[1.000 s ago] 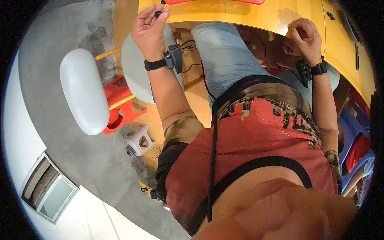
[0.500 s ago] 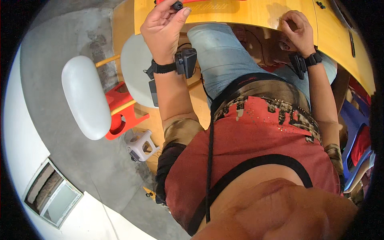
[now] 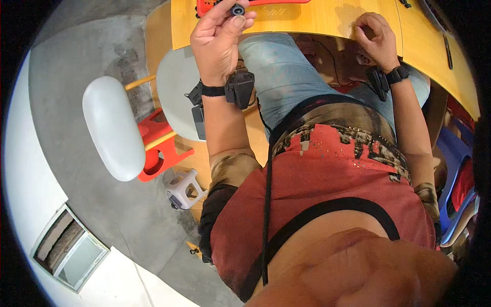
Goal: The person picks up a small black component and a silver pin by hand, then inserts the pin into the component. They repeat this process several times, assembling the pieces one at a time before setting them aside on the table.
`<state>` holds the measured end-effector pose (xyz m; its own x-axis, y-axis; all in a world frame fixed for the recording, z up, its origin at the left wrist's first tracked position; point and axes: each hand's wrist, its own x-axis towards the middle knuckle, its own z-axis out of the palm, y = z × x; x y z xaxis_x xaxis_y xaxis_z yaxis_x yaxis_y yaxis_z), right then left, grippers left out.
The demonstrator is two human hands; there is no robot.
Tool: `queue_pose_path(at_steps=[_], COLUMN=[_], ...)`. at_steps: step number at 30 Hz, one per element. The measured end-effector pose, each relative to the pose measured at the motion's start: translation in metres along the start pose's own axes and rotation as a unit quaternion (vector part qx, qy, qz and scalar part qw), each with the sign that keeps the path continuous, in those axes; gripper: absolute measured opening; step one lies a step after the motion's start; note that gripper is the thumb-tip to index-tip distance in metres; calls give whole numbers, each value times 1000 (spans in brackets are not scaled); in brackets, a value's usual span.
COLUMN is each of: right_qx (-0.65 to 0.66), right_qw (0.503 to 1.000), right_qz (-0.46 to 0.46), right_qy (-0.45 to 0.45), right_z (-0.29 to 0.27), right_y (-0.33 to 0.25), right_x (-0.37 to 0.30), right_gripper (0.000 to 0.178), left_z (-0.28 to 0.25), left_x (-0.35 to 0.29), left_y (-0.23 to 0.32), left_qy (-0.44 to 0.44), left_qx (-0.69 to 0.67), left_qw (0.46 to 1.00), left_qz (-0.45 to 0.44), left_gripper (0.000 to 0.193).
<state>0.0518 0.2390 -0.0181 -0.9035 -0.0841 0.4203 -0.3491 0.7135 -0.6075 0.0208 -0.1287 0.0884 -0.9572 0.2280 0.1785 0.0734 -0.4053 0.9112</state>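
Note:
Up at the far left, my left hand [image 3: 220, 43] is closed, pinching a small round black part [image 3: 237, 9] with a hole in its end between thumb and fingers. It hangs over the edge of a yellow wooden table [image 3: 327, 18], beside a red plastic tray [image 3: 280, 2] that is cut off by the top of the view. My right hand [image 3: 377, 38] rests at the table's front edge, fingers curled round to meet the thumb in a ring. Nothing shows in it. Both wrists wear black straps with box-shaped devices.
Small black pieces [image 3: 405, 3] and a thin black pen-like stick [image 3: 448, 52] lie on the table's right part. A grey padded chair back [image 3: 113, 128], a red stool [image 3: 166, 156] and a small whitish stool [image 3: 184, 189] stand at left. A blue chair [image 3: 452, 153] is at right.
My left hand has moved slightly right and down and turned the black part so its holed end faces up toward me. More of the red tray shows. The right hand has hardly moved.

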Motion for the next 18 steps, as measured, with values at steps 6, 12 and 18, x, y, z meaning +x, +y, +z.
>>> queue_pose_path(at_steps=[6, 12, 18], right_qx=[6, 7, -13], right_qw=[1000, 1000, 999], right_qz=[-12, -7, -30], right_qy=[8, 6, -2], right_z=[1, 1, 1], right_y=[2, 1, 0], right_x=[-1, -2, 1], right_gripper=[12, 12, 12], left_z=[3, 9, -4], left_x=[2, 2, 23], left_y=[-3, -4, -37], left_qy=[-5, -12, -129], left_qx=[-12, -10, -186], left_qw=[1000, 1000, 962], left_qz=[-6, 14, 154], left_gripper=[38, 34, 32])
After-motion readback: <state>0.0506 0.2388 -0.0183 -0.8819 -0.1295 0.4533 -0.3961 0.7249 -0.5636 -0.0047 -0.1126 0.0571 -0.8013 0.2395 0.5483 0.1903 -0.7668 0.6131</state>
